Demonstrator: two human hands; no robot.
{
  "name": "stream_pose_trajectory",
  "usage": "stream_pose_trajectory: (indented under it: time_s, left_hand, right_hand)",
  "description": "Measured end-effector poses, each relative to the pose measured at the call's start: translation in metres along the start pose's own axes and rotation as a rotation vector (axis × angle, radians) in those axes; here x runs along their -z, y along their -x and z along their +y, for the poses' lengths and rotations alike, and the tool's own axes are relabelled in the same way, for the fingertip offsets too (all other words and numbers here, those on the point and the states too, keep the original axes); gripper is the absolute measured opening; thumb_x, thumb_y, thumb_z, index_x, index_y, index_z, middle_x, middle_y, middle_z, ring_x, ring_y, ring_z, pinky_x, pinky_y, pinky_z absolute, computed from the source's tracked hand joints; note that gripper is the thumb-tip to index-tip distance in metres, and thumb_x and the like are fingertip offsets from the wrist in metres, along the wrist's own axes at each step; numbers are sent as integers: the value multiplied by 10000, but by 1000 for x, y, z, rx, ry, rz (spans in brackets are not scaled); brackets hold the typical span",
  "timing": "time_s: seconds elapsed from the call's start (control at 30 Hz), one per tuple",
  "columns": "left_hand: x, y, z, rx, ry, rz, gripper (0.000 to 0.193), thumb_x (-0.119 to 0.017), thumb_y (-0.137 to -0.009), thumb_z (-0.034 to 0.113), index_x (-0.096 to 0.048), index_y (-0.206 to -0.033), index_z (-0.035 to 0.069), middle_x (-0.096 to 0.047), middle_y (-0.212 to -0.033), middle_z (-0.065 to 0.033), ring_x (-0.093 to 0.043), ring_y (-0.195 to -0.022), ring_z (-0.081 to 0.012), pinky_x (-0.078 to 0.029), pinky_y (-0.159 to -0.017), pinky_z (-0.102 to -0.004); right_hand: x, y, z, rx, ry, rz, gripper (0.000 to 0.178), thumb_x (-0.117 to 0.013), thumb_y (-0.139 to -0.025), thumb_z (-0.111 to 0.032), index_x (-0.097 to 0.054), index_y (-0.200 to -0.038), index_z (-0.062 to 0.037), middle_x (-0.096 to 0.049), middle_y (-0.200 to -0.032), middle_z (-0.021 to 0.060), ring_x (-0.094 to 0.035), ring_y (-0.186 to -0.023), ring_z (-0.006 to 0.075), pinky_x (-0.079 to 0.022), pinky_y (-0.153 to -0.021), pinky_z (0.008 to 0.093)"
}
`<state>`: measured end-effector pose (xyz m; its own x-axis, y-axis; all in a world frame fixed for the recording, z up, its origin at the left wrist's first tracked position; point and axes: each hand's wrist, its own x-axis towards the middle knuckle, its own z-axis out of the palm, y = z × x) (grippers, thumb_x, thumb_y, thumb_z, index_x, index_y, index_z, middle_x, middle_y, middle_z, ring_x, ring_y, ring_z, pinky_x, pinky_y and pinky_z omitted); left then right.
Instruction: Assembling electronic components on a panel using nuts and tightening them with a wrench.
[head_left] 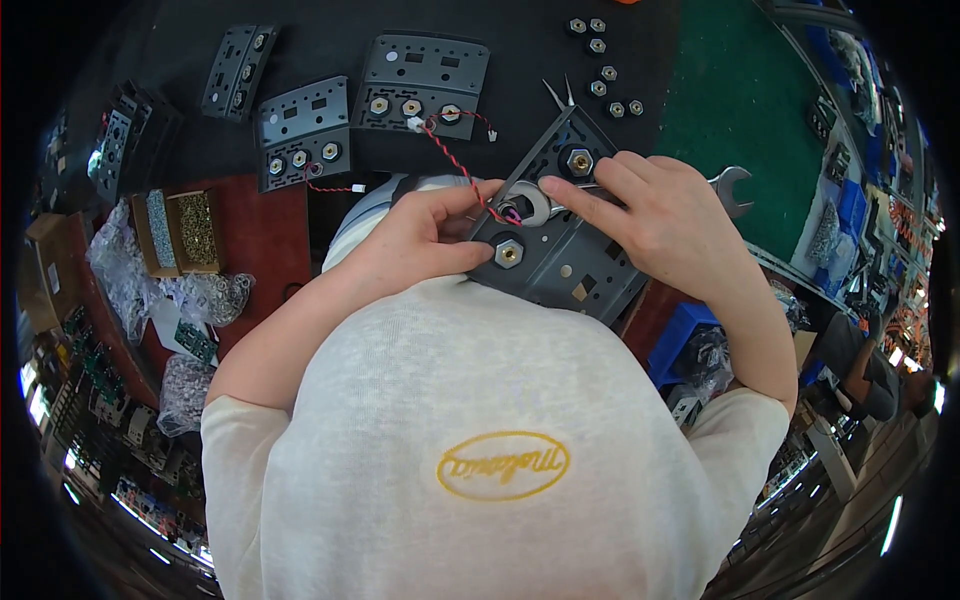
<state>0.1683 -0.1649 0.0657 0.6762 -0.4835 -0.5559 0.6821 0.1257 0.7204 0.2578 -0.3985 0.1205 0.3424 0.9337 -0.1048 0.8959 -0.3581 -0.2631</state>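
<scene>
A dark grey bent metal panel [575,262] with holes rests tilted close against my shirt. My left hand [430,235] grips its left edge, thumb beside a hex nut with a brass centre [509,253]. My right hand [655,215] is closed around a silver wrench [735,190], index finger stretched along it. The wrench's other jaw lies around the middle fitting, from which twisted red and black wires [460,165] run up to a white plug. A second hex nut [578,161] sits near the panel's far corner. My right palm hides the wrench's shaft.
Similar panels with nuts [425,75] lie on the black mat at the far left. Several loose nuts [599,88] sit at the far right, near pointed metal tool tips [560,95]. A box of small parts [198,230] stands left; a blue bin [680,335] is right.
</scene>
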Motion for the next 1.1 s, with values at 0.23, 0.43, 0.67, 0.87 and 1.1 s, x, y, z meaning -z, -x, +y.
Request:
stream_pose_trajectory:
  time_s: [0.23, 0.43, 0.67, 0.87, 1.1]
  left_hand:
    - [-2, 1, 3, 76, -29, -1, 642, -610, -754, -86, -398, -1357, -32, -574, -1219, -92, -542, -1110, -120, -422, -953, -262]
    - [-3, 2, -2, 66, 31, -17, 642, -610, -747, -98, -401, -1351, -43, -563, -1233, -104, -532, -1125, -123, -418, -967, -272]
    - [-4, 3, -12, -4, 1, 24, 616, -594, -752, -74, -421, -1342, -27, -582, -1173, -89, -565, -1048, -124, -467, -901, -273]
    - [-3, 2, -14, -8, -14, 31, 607, -589, -754, -69, -432, -1338, -20, -593, -1140, -87, -568, -1010, -108, -471, -882, -261]
    - [-3, 2, -13, 4, 4, 54, 602, -587, -759, -60, -434, -1340, -15, -599, -1119, -76, -568, -981, -95, -473, -866, -252]
  right_hand:
    - [-9, 4, 2, 39, -23, -64, 503, -582, -707, -94, -575, -1209, -116, -533, -884, 43, -559, -767, 177, -481, -618, 297]
    - [-16, 12, -1, 0, -80, -90, 500, -597, -708, -93, -578, -1207, -107, -588, -975, 73, -596, -820, 190, -507, -639, 301]
    - [-25, 21, -9, -80, -162, -54, 533, -597, -686, -59, -573, -1217, -96, -566, -888, 75, -601, -777, 213, -506, -615, 300]
    - [-34, 23, -17, -140, -231, 63, 542, -595, -692, -20, -565, -1228, -95, -434, -697, 51, -512, -611, 209, -427, -512, 336]
    - [-37, 25, -26, -234, -235, 24, 573, -602, -649, -36, -568, -1219, -90, -492, -751, 59, -560, -659, 205, -463, -526, 309]
